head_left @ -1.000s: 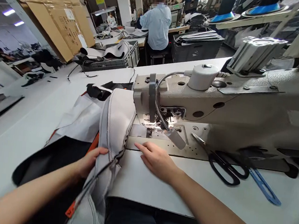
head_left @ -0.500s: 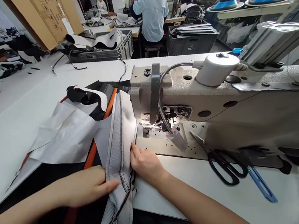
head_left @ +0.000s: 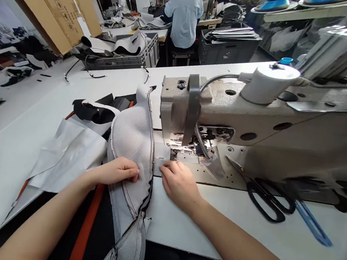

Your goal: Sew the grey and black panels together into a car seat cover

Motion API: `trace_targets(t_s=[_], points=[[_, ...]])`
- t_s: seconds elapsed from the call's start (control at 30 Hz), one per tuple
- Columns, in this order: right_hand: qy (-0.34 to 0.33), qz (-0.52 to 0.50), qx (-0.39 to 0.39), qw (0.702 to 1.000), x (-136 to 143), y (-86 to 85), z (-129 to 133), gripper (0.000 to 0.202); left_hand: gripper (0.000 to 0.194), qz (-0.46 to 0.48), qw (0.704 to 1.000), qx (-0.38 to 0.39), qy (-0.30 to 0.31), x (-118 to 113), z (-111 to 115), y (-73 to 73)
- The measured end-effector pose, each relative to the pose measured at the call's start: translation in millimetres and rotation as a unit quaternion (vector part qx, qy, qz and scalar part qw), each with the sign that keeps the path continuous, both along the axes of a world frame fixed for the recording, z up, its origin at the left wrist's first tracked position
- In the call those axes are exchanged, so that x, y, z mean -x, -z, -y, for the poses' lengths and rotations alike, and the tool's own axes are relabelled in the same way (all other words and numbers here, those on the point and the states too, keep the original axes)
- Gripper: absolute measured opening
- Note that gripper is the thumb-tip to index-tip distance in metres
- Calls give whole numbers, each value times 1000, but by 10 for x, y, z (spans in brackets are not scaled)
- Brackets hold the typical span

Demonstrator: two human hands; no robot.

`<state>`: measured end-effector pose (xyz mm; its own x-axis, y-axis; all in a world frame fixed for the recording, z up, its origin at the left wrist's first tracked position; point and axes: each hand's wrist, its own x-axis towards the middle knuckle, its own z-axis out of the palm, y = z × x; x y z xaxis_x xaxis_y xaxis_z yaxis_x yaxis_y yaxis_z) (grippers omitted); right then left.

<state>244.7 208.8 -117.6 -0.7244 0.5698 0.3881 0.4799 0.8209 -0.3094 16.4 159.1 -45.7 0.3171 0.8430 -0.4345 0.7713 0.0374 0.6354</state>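
A grey mesh fabric piece (head_left: pixel 134 136) with dark seamed edges lies left of the sewing machine (head_left: pixel 213 105). My left hand (head_left: pixel 124 170) rests on this fabric with its fingers curled; whether they pinch any of it is hidden. Just right of the fabric's edge, my right hand (head_left: pixel 178 182) touches the machine's metal bed plate (head_left: pixel 195 173), fingertips bunched near the lit needle area. What those fingertips hold, if anything, is too small to tell. Black fabric with an orange strip (head_left: pixel 87 224) lies under the mesh piece.
Black-handled scissors (head_left: pixel 267 202) and a blue tool (head_left: pixel 314 223) lie right of my right hand. White sheet material (head_left: pixel 65 156) is at the left. Behind the table are a grey crate (head_left: pixel 150 51), a cardboard box (head_left: pixel 59 6) and a seated person in a light blue shirt (head_left: pixel 185 15).
The mesh fabric has turned and spread flatter, away from the needle area. My left hand has moved up onto it. My right hand has come off its edge onto the bed plate.
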Motion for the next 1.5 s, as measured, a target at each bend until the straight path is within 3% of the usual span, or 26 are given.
trace_targets(t_s=[0.13, 0.2, 0.27, 0.33, 0.43, 0.5, 0.57, 0.63, 0.7, 0.83, 0.93, 1.03, 1.17, 1.37, 1.5], points=[[-8, 58, 2, 998, 93, -7, 7, 40, 41, 5, 998, -10, -55, 82, 148, 8], [-34, 60, 29, 997, 178, -49, 21, 35, 40, -19, 997, -28, -63, 38, 192, 22], [-43, 32, 103, 993, 283, -109, 39, 26, 42, -30, 997, -19, -65, 12, 202, 33], [-48, -13, 228, 972, 393, -154, 79, 22, 46, -13, 996, 2, -85, 17, 188, 35], [-42, -110, 363, 924, 530, -138, 220, 21, 60, 57, 981, 56, -177, 37, 147, 41], [-35, -179, 343, 921, 587, -84, 344, 29, 66, 79, 964, 85, -239, 15, 111, 51], [-44, -214, 275, 936, 611, -36, 448, 32, 63, 22, 962, 63, -266, -41, 73, 59], [-68, -202, 223, 951, 604, -21, 504, 31, 51, -72, 962, 4, -262, -100, 42, 57], [-86, -184, 189, 961, 568, -38, 518, 33, 43, -106, 964, -14, -243, -123, 32, 49], [-140, -177, 122, 967, 452, -102, 518, 37, 42, 34, 975, 43, -217, -36, 100, 59], [-162, -177, 87, 967, 382, -123, 541, 33, 41, 72, 969, 23, -234, 26, 166, 97], [-174, -178, 89, 964, 344, -120, 564, 32, 40, 61, 966, 25, -250, 3, 174, 124], [-151, -178, 132, 963, 327, -97, 474, 32, 41, -2, 976, -39, -213, -79, 114, 130], [-47, -158, 174, 971, 375, 23, 68, 27, 39, -9, 979, -34, -203, -91, 67, 143], [-79, -109, 151, 979, 432, 60, -23, 24, 40, -25, 976, -85, -199, -102, 97, 159]])
